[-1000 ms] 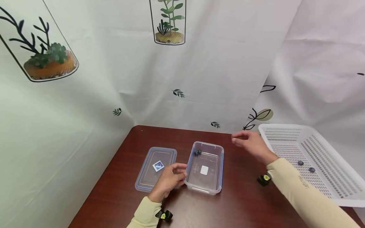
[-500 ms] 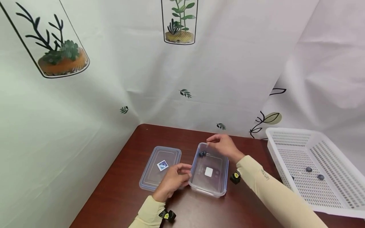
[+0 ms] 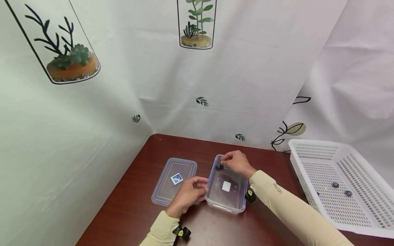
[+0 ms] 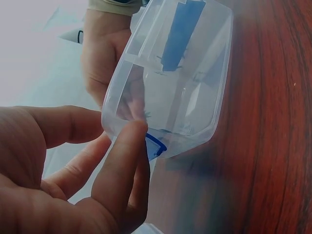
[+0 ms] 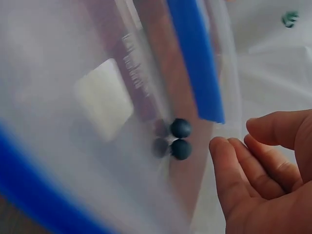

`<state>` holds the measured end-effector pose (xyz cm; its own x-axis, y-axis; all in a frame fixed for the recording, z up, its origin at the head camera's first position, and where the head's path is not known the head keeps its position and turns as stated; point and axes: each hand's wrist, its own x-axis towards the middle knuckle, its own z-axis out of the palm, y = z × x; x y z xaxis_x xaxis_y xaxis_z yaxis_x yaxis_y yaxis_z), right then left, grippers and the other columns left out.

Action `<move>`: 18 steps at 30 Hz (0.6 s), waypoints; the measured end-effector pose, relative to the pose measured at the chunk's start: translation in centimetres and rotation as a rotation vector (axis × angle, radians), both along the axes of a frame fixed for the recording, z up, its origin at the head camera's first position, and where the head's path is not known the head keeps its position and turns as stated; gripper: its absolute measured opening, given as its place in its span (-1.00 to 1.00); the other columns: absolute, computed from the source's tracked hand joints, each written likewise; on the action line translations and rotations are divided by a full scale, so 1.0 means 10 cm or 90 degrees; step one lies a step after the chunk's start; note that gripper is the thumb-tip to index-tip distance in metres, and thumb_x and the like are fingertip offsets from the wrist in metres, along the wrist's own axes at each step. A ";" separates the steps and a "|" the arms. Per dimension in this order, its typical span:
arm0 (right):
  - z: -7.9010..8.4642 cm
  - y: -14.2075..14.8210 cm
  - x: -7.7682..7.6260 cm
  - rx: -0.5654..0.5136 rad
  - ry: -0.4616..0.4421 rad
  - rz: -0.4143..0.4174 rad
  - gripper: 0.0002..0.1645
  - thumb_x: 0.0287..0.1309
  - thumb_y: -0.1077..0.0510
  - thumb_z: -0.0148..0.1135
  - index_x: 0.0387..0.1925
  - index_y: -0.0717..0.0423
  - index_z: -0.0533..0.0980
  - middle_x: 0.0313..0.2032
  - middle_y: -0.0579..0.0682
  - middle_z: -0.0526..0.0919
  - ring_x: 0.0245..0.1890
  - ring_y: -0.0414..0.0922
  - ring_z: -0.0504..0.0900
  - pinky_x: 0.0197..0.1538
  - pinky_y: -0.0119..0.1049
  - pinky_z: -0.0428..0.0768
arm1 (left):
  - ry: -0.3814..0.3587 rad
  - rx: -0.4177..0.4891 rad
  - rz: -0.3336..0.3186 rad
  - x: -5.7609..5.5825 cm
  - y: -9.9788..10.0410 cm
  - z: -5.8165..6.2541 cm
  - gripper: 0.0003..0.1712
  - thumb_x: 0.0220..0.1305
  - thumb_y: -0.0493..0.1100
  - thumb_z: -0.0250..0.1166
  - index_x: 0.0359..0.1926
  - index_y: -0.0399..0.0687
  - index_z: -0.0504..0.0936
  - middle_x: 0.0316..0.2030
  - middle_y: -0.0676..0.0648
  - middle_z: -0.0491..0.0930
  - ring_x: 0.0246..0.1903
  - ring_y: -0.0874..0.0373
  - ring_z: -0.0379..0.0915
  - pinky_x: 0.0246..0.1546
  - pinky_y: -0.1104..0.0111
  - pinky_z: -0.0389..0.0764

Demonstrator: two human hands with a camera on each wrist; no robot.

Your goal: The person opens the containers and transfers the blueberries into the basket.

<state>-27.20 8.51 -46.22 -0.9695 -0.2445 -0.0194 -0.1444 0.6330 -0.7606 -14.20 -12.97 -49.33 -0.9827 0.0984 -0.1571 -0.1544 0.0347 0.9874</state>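
Note:
A clear plastic food container (image 3: 229, 196) with blue side clips stands in the middle of the table. My left hand (image 3: 189, 193) holds its left side; in the left wrist view the thumb and fingers lie either side of a corner. My right hand (image 3: 237, 162) reaches over the container's far end. In the right wrist view a gap shows between thumb and fingertips, with nothing visible between them. Two blueberries (image 5: 181, 139) lie side by side on the container floor, close to those fingertips, mirrored in the wall.
Left of the container lies its clear lid (image 3: 166, 186) with a blue diamond label. A white perforated basket (image 3: 300, 184) stands at the right with several blueberries (image 3: 348, 193) in it. White printed cloth (image 3: 172, 116) rises behind the table (image 3: 132, 208).
My right hand has moved left from beside the basket to over the container, then dipped lower toward its far left corner. The left hand stays at the container's side; the head view has shifted slightly.

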 end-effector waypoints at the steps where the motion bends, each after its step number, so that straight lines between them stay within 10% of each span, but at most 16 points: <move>1: -0.02 0.00 0.00 0.008 0.001 0.004 -0.86 0.26 0.16 0.48 -0.17 0.07 0.80 -0.18 0.00 0.84 -0.22 -0.11 0.75 -0.19 -0.21 0.69 | 0.000 -0.001 0.000 0.00 0.00 0.00 -0.59 0.33 -0.37 0.36 0.19 -0.31 0.65 -0.03 -0.33 0.66 -0.23 0.11 0.66 -0.29 0.35 0.75; 18: -0.27 -0.05 0.01 0.047 0.045 0.061 -0.82 0.27 0.21 0.45 -0.11 0.09 0.80 -0.21 -0.05 0.85 -0.22 -0.16 0.77 -0.16 -0.21 0.73 | -0.002 -0.006 0.002 0.00 -0.02 -0.02 -0.60 0.29 -0.36 0.39 0.16 -0.27 0.67 -0.11 -0.20 0.68 -0.26 0.13 0.65 -0.29 0.33 0.76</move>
